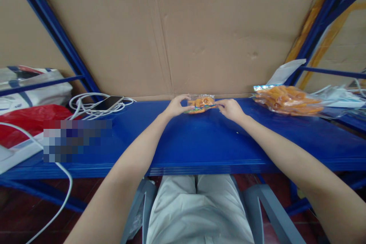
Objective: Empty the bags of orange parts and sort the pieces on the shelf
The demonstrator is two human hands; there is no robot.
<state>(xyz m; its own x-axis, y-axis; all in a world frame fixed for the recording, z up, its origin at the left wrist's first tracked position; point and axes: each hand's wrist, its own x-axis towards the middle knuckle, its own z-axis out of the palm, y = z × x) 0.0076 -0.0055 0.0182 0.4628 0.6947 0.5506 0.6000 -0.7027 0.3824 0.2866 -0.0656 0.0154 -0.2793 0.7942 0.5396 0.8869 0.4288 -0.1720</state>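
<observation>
Blue worktop (194, 141) supports the orange-filled packet (202, 101) between left grip (175, 106) and right grip (231, 109), both pinching its ends, probably for steadiness.

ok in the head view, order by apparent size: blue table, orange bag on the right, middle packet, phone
1. Blue table
2. Orange bag on the right
3. Middle packet and phone: too alike to rank

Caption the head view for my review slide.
Left hand and right hand touch a small clear packet of orange items on a blue table; phone at left.
</observation>
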